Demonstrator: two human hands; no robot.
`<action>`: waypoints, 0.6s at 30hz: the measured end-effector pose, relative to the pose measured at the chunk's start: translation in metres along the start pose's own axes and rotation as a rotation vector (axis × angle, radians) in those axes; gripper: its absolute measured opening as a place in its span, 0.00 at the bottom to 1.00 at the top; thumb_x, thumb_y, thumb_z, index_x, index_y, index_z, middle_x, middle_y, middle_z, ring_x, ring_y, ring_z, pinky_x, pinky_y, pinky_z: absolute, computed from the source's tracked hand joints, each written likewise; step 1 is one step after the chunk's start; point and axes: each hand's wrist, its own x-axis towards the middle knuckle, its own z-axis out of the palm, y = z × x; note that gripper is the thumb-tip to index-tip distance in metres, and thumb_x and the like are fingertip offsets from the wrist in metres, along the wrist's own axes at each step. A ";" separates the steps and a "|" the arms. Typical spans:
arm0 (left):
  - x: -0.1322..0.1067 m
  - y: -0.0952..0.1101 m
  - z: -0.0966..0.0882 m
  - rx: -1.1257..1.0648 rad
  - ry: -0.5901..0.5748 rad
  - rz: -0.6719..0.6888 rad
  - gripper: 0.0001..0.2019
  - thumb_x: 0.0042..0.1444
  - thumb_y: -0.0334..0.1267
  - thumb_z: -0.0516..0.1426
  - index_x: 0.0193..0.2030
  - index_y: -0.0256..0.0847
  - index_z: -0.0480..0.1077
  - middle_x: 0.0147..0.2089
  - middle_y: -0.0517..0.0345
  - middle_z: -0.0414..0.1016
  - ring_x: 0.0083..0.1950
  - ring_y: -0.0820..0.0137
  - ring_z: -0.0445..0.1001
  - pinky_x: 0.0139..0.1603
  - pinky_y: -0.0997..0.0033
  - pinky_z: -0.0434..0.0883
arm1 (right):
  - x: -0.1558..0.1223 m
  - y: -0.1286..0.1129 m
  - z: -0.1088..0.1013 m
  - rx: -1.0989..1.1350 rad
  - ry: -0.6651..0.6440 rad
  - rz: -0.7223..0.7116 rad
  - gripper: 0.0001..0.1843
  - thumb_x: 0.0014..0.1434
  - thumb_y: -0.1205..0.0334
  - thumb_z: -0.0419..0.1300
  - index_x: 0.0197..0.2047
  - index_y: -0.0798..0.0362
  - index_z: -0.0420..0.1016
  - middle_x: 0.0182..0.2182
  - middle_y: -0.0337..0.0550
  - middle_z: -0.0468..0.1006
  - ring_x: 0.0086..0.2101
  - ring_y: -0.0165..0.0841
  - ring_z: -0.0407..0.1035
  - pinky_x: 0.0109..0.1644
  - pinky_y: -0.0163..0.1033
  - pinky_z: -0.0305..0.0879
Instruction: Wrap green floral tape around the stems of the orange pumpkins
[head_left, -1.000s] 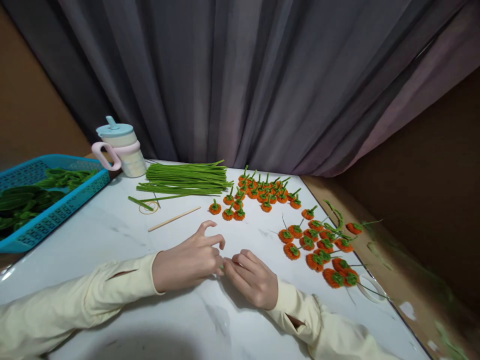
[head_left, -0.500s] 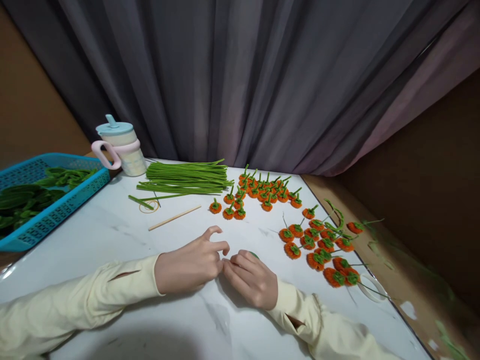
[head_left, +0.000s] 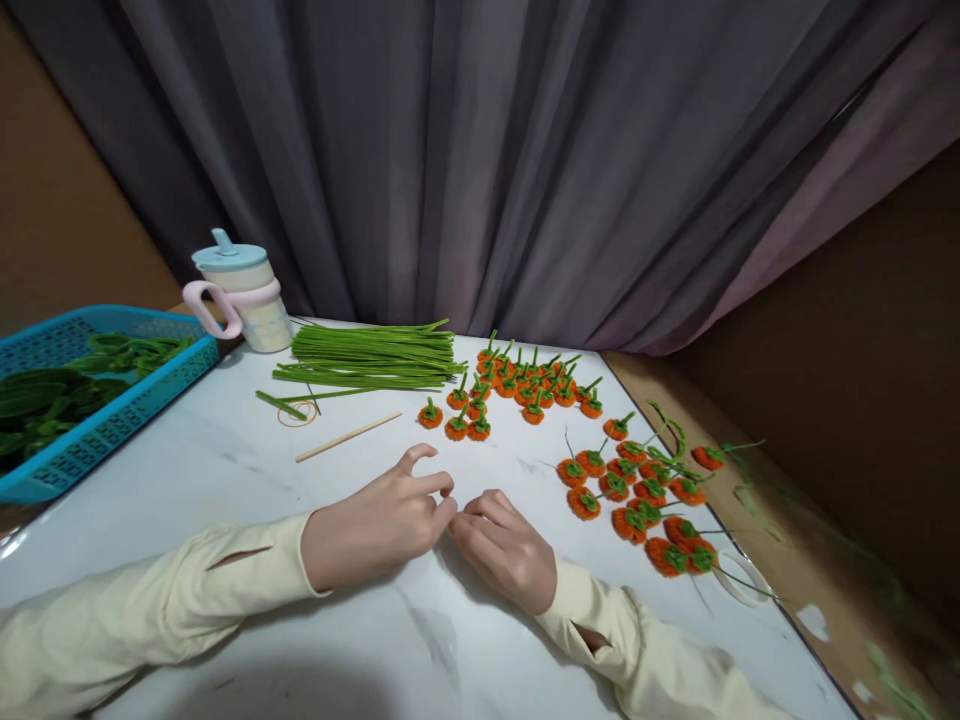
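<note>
My left hand [head_left: 386,525] and my right hand [head_left: 510,550] meet fingertip to fingertip low over the white marbled table. The left thumb and fingers are pinched together, with two fingers curled up and apart. On the right the fingers are bent inward and closed. Whatever sits between the fingertips is hidden by the hands. Beyond them stand several small orange pumpkins of fuzzy stems with green tops [head_left: 430,413]. Right of my right hand lie more orange pumpkins [head_left: 583,502] with green caps and thin wire ends.
A bundle of green pipe cleaners [head_left: 367,355] lies at the back, with a wooden stick [head_left: 349,437] in front. A lidded cup [head_left: 247,300] stands beside a blue basket [head_left: 150,420] of green leaf shapes. A white tape ring [head_left: 742,578] rests at the right edge.
Both hands stay together with slight finger shifts; the left hand has moved a little left. A bit of green seen behind the right fingers is now out of sight.
</note>
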 end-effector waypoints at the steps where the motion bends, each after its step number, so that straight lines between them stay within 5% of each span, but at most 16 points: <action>1: 0.001 0.001 -0.002 0.022 0.021 0.014 0.12 0.54 0.19 0.50 0.24 0.35 0.64 0.22 0.59 0.67 0.34 0.69 0.65 0.54 0.53 0.52 | 0.000 -0.001 0.000 0.018 -0.003 0.023 0.08 0.60 0.77 0.50 0.41 0.63 0.68 0.27 0.47 0.74 0.30 0.33 0.61 0.34 0.39 0.60; 18: -0.002 -0.002 0.002 -0.026 0.037 0.080 0.12 0.57 0.21 0.48 0.26 0.35 0.65 0.30 0.51 0.73 0.40 0.69 0.68 0.56 0.55 0.53 | -0.003 0.000 -0.001 -0.139 0.048 -0.140 0.10 0.58 0.78 0.51 0.44 0.69 0.66 0.24 0.51 0.74 0.30 0.36 0.62 0.31 0.42 0.60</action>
